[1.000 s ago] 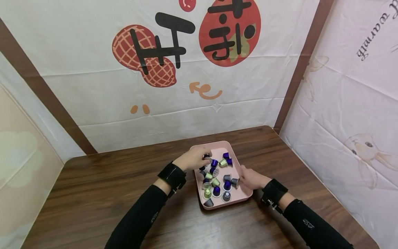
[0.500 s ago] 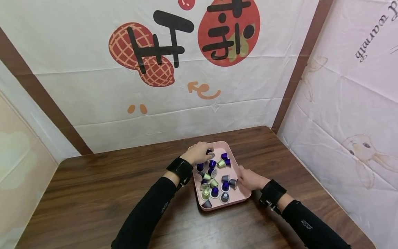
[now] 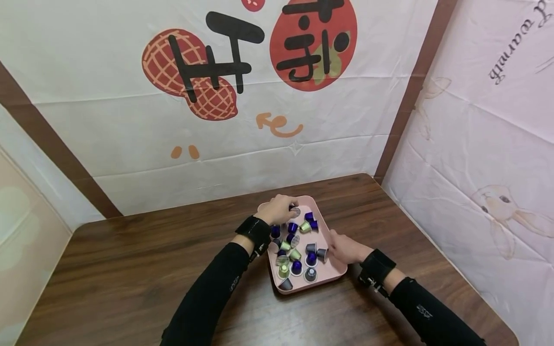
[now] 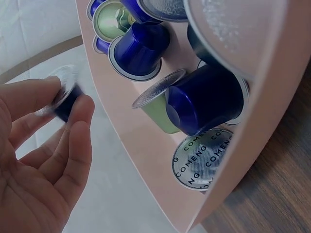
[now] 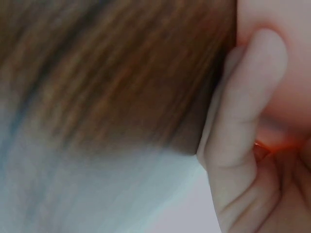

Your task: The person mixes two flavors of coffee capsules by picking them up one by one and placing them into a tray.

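At twelve o'clock of the pink tray point(image 3: 335, 271), left hand point(image 3: 277, 210) raised over the far rim, pinching a dark blue capsule point(image 4: 65, 99) between thumb and fingertips. At four o'clock of the tray, right hand point(image 3: 344, 249) against the near-right rim, fingers curled on the edge. Between the two, a scatter of blue, green and grey capsules point(image 3: 296, 247) inside the tray, some upright, some tipped. Underneath, dark wooden tabletop point(image 3: 130, 269).

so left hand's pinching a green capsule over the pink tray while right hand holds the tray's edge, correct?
Not green. The left wrist view shows the left hand pinching a dark blue capsule with a silver foil lid. The rest holds: right hand grips the pink tray at its edge.
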{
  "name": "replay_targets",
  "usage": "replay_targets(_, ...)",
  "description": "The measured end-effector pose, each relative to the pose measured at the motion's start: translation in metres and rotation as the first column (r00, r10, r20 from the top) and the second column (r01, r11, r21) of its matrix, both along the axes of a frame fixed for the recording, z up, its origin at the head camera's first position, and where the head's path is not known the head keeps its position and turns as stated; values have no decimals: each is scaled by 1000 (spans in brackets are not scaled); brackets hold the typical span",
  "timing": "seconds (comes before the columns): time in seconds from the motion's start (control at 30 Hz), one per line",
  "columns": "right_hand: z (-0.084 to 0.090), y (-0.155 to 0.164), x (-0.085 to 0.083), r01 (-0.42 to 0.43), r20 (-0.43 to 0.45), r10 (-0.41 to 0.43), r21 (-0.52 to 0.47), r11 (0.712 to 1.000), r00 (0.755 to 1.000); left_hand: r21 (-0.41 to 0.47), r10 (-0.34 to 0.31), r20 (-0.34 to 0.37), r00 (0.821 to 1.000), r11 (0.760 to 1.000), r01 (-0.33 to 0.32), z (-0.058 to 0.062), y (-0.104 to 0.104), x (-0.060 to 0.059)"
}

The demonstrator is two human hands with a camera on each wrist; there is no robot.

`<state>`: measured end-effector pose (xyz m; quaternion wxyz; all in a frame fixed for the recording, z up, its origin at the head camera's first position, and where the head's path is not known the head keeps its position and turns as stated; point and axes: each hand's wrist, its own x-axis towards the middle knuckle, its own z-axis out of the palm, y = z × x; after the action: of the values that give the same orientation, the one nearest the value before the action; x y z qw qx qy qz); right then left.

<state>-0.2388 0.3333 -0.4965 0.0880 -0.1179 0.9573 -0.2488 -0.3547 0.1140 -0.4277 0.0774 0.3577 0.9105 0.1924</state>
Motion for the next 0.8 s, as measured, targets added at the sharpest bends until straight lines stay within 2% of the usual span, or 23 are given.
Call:
replay_targets(0.2, -2, -6, -1, -19, -20, 20, 17, 1000, 1000, -11, 22, -1, 1000, 1000, -22, -1, -8, 0)
replay_targets(0.3, -1, -6, -1, -1, 15, 1, 18, 1000, 1000, -22, 34, -12, 999, 999, -34, 1, -14, 2)
replay_targets(0.4, -1, -5, -1, 5, 21, -6, 26, 1000, 1000, -28, 18, -26, 1000, 999, -19, 1, -24, 6)
replay_targets(0.5, -2, -4, -1, -6, 0, 6, 35, 999, 1000, -22, 12, -44, 999, 1000, -13, -1, -39, 11)
replay_targets(0.6, -2, -4, 1, -13, -19, 14, 36, 999, 1000, -13, 37, -55, 998, 999, -37, -2, -57, 19)
replay_targets(0.8, -1, -4, 1, 16, 26, -16, 10, 1000, 1000, -11, 72, -79, 994, 997, -73, -3, -98, 37)
